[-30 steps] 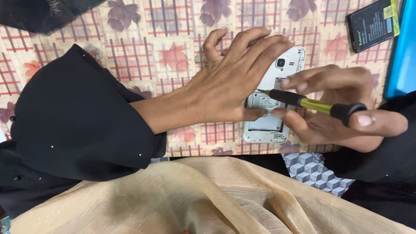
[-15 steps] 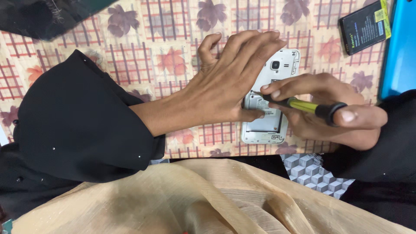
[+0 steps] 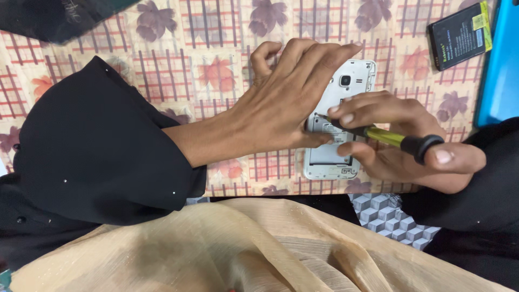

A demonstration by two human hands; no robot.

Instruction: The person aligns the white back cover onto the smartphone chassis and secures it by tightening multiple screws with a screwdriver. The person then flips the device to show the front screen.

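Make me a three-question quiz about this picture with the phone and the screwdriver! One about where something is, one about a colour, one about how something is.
1. Where does the loose battery lie?
A. On the tablecloth at the top right
B. Inside the phone
C. On the tan cloth

2. What colour is the screwdriver shaft?
A. Red
B. Yellow
C. White

3. How is the phone?
A. Back cover on
B. Screen facing up
C. Back open, its battery bay on show

Answers:
1. A: the black battery sits apart on the flowered tablecloth, beside a blue thing.
2. B: the shaft is yellow with a black cap, held in the right hand.
3. C: the white phone lies back up with its inside bared, while the left hand presses on it.
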